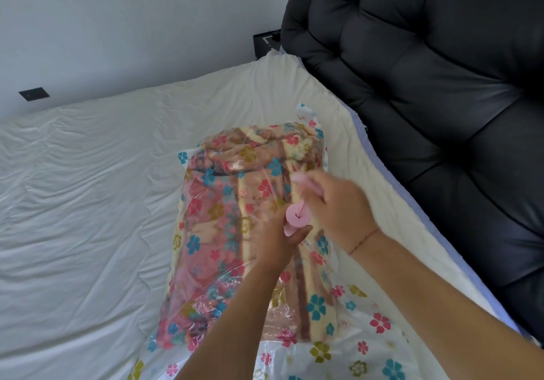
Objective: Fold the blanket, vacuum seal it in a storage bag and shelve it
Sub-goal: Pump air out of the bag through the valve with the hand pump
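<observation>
On the bed (88, 203), your left grip (278, 242) holds the pump (295, 217) on the bag (379, 323), your right grip (341, 206) squeezes its handle (303, 181); next, push down to pump air out.

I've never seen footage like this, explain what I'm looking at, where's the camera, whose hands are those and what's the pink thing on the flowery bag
There is no machine here: a person wears a wide-angle camera on the head, so this single picture looks forward and down at their own two bare hands. On the bed's white sheet lies a clear, flower-printed vacuum storage bag with a folded blanket inside. The left hand grips the barrel of a pink hand pump standing on the bag. The right hand grips the pump's handle, which is blurred. A black padded headboard is on the right.
</observation>
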